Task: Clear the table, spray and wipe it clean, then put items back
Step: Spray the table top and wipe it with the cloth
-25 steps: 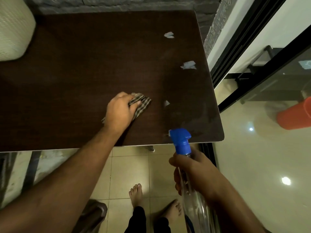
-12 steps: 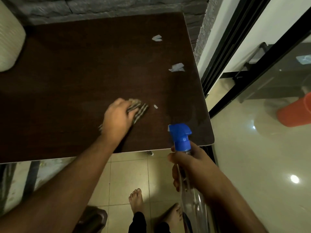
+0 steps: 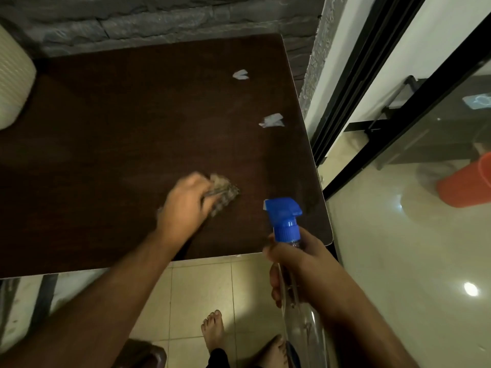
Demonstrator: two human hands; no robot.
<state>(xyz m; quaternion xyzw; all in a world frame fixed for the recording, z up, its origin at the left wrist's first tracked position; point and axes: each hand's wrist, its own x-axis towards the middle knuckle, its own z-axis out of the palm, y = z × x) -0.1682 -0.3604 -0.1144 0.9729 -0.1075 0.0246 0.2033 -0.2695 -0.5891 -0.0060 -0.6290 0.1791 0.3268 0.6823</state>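
head view is showing the left hand (image 3: 186, 205) gripping a bunched checked cloth (image 3: 223, 191) and pressing it on the dark table (image 3: 106, 155), near the front edge toward the right corner; the hand is blurred. the right hand (image 3: 295, 264) is holding, fingers wrapped round its neck, a clear spray bottle (image 3: 297, 301) with a blue nozzle (image 3: 283, 216), off the table's front right corner. two paper scraps (image 3: 240, 74) (image 3: 271, 120) are lying near the right edge. a cream cushion (image 3: 13, 83) is sitting at the left edge.
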